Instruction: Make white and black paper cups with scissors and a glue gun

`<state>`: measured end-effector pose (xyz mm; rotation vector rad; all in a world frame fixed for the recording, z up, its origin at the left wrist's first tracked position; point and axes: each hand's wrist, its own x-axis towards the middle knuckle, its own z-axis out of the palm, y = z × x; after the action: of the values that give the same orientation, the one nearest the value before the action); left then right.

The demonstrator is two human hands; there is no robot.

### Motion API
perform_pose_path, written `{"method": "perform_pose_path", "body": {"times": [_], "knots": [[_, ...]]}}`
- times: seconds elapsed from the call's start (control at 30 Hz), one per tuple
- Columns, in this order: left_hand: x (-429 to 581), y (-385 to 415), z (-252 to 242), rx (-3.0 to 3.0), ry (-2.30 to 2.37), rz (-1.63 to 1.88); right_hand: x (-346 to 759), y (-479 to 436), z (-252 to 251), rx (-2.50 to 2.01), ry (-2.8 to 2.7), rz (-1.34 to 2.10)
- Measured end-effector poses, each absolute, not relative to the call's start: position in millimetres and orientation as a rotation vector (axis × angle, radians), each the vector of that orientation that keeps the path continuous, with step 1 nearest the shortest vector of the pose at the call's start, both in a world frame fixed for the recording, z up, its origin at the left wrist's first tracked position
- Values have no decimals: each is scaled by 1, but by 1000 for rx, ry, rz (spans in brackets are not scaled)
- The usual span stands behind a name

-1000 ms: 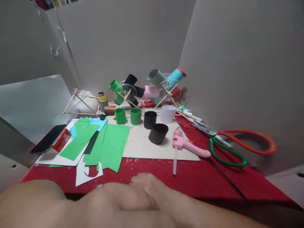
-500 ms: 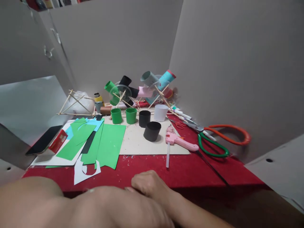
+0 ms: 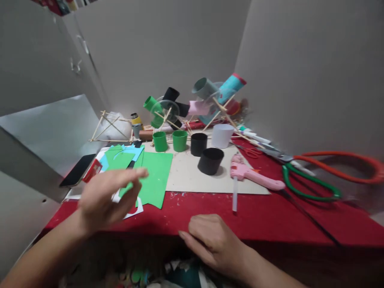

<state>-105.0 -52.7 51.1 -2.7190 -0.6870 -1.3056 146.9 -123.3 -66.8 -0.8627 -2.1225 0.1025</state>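
My left hand [image 3: 108,196] is raised above the paper pieces on the left, slightly blurred. Its fingers point right, apart from the thumb, and I see nothing in them. Under it lie green foam sheets [image 3: 156,176] and a cut white scrap [image 3: 139,207]. At the table's front edge rests my right hand [image 3: 210,236], fingers curled under and thumb pointing left, with nothing visible in it. Beyond it are a pink glue gun [image 3: 250,175] with a clear glue stick [image 3: 235,196] and a tilted black paper cup [image 3: 211,162].
Two green cups [image 3: 180,141], another black cup [image 3: 199,145] and a white cup [image 3: 222,136] stand on the board [image 3: 183,180]. Behind are wheel-like stick models [image 3: 166,112]. Large scissors [image 3: 312,192] lie right; a phone [image 3: 78,171] lies left.
My left hand has swung from low in front of me out to the left and up over the papers. My right hand stays at the table edge, while the view has shifted.
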Motion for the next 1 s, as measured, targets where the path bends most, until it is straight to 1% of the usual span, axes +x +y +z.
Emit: {"method": "perform_pose_path", "body": {"times": [0.03,0.1,0.13,0.2,0.3,0.57,0.77,1.0], "knots": [[-103,-29,56,-2728,-710,-1255,147,-123,-67,-838,-2129,101],[-104,15,57,-2683,-1076,-959,146,-123,-68,-807,-2137,99],[-106,34,55,-2643,-1262,-703,146,-122,-68,-800,-2133,101],[-112,63,46,-2553,-1462,-156,145,-121,-67,-804,-2110,111],[-116,90,33,-2562,-1506,118,143,-119,-68,-802,-2092,103],[-107,115,28,-2582,-1525,308,142,-123,-63,-867,-2097,36],[-92,104,27,-2502,-1615,259,146,-129,-62,-858,-2163,2],[-106,103,48,-2385,-1812,226,150,-128,-67,-748,-2182,-37]]}}
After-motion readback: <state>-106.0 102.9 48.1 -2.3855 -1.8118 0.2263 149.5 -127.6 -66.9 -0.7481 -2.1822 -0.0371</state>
